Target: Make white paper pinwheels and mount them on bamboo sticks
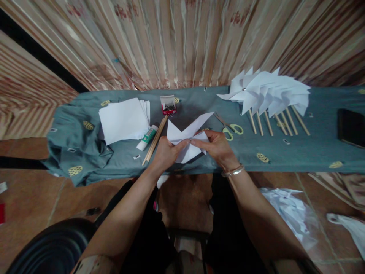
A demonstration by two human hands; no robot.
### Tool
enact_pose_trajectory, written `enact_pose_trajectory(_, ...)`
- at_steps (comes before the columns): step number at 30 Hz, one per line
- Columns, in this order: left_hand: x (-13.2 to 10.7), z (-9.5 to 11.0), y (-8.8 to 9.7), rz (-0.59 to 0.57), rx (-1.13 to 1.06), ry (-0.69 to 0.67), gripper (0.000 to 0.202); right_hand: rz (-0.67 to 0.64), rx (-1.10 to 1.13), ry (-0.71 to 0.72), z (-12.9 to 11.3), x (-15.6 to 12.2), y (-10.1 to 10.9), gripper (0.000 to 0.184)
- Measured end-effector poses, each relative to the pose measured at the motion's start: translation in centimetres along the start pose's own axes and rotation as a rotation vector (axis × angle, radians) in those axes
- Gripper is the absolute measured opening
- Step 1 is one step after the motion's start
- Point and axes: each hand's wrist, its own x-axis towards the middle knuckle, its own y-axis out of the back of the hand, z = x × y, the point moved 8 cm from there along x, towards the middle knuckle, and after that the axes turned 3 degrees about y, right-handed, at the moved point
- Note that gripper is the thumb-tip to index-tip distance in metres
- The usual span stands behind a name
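A white paper pinwheel (185,129) is held between both hands over the front part of the cloth-covered table. My left hand (168,152) grips its left side, thumb pressed near the centre. From the right, my right hand (218,146) pinches it, its thumb also at the centre where the folded corners meet. Fingers beneath the paper are hidden. Just right of the pinwheel lie scissors (232,129) with light green handles. Wooden sticks (155,140) lie to the left of my left hand, beside a green and white glue stick (147,137). Behind them stands an open small box of metal pins (169,105).
A stack of white paper (124,120) lies at the left. Several pinwheels on sticks (268,93) overlap at the back right. A dark object (351,127) rests at the far right of the green cloth (285,156). A plastic bag of paper scraps (291,213) is on the floor.
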Motion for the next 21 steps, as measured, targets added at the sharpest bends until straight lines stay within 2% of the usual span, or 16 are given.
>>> enact_pose_trajectory(12,-0.09,0.17,0.42,0.035,0.092,-0.021,0.023,0.028,0.107,-0.086,0.56,-0.13,-0.35,0.031)
enact_pose_trajectory(21,-0.16,-0.07,0.42,0.042,0.029,0.022,0.027,0.000,0.161,-0.145,0.76,-0.15,-0.45,0.027)
